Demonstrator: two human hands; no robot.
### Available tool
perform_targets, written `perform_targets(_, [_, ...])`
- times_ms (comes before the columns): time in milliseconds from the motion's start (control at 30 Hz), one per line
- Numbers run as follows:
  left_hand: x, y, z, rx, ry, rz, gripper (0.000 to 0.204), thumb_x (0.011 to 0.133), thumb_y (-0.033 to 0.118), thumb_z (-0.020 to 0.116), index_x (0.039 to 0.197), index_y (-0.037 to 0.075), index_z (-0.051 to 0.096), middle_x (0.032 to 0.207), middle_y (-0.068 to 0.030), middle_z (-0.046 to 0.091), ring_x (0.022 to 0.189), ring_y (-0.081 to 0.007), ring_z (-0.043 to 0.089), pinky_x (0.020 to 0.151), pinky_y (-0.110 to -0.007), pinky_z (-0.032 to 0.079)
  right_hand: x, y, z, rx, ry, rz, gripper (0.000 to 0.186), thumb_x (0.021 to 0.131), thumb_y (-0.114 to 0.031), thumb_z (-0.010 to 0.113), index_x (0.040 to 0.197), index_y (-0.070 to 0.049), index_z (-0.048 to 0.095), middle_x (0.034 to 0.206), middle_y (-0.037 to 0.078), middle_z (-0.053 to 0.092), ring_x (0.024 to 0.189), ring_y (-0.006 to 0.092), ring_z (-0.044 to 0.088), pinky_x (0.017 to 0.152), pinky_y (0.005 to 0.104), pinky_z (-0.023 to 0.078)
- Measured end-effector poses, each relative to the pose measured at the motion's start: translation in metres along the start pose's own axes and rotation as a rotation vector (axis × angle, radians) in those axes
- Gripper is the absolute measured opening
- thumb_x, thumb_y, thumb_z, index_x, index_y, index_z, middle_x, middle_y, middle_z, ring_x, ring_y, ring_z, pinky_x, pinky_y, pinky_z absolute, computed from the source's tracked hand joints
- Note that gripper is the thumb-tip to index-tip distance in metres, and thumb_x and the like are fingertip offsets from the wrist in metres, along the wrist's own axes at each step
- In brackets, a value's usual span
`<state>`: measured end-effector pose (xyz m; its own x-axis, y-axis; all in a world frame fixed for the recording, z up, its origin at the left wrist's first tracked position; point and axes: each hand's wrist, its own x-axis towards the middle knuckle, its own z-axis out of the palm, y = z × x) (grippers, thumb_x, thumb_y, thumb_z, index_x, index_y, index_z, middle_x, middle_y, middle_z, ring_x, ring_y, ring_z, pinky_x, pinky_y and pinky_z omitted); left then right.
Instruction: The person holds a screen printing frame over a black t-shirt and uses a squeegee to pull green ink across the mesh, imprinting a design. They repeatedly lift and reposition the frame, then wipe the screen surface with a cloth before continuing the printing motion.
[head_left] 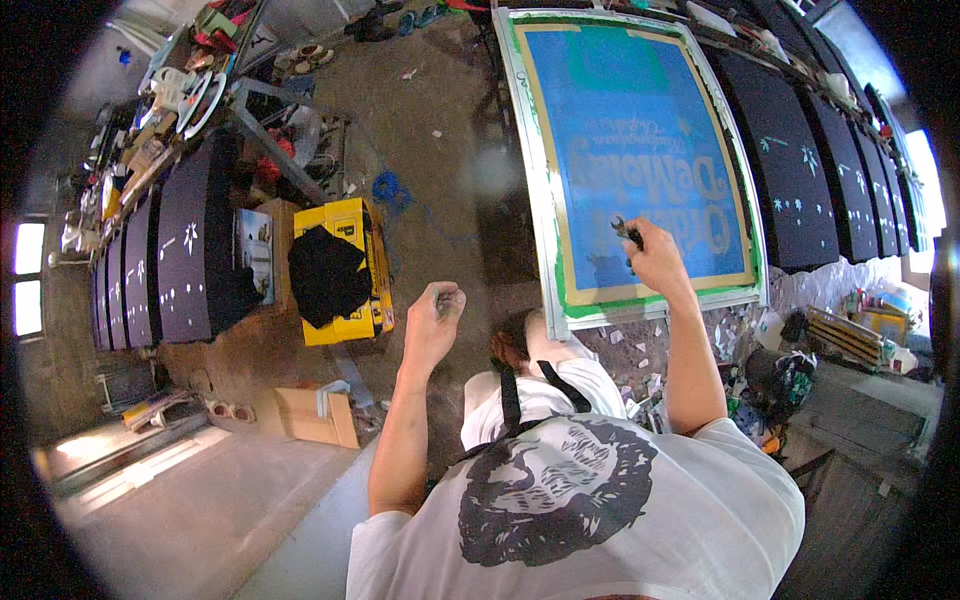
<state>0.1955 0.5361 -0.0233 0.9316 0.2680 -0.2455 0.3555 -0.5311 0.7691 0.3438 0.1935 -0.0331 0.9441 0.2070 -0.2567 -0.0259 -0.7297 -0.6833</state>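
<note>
In the head view, the only one, the landmark is the blue printing screen (pixel 650 120), which has a pale metal frame. The right hand (pixel 655 258) is above the near part of this screen, and its fingers grasp a small dark wrench (pixel 629 233). I cannot tell if the wrench touches the screen surface or is only held over it. The left hand (pixel 437 312) is to the left of the screen, well apart from it, with fingers curled; I cannot tell whether it holds some small thing or nothing. Farther to the left of the screen there is a yellow box (pixel 376 285), with a black cloth (pixel 327 275) on it. In my judgement, the step in hand is handling the wrench near the screen, and the next move perhaps calls for a firm grasp and for turning the wrench head toward a fastening. The forked head points away from the person, toward the left rail of the screen. The long axis of the wrench runs obliquely to the long side of the screen.
</note>
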Motion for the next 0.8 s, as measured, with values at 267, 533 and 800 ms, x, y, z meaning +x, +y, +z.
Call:
perform_targets(267, [0.069,0.005,-0.032,0.083,-0.286,0.118,0.030,0.093,0.023,0.066,0.113,0.001,0.063,0.107,-0.0183,0.070,0.101,-0.0307,0.068,0.089,-0.038,0.051,0.049,-0.031,0.010,0.115,0.075,0.118,0.026,0.085,-0.009,0.067,0.109,0.001,0.062,0.092,0.026,0.067,0.089,0.0420,0.066,0.075,0.0453,0.049])
perform_targets(533, [0.223,0.030,-0.056,0.236,-0.441,0.319,0.028,0.090,0.018,0.067,0.111,0.000,0.063,0.107,-0.0189,0.067,0.107,-0.0368,0.061,0.093,-0.043,0.048,0.144,-0.054,0.014,0.164,0.239,0.078,0.019,0.088,-0.005,0.063,0.106,0.001,0.059,0.074,0.010,0.058,0.066,0.0174,0.053,0.063,0.0366,0.045])
perform_targets(800, [0.379,0.056,-0.046,0.317,-0.658,0.650,0.029,0.091,0.021,0.065,0.113,0.003,0.060,0.114,-0.0165,0.062,0.113,-0.0361,0.056,0.098,-0.044,0.044,0.233,-0.073,0.024,0.295,0.380,0.201,0.032,0.090,-0.012,0.065,0.118,-0.002,0.055,0.099,0.018,0.064,0.088,0.0329,0.062,0.078,0.0398,0.049])
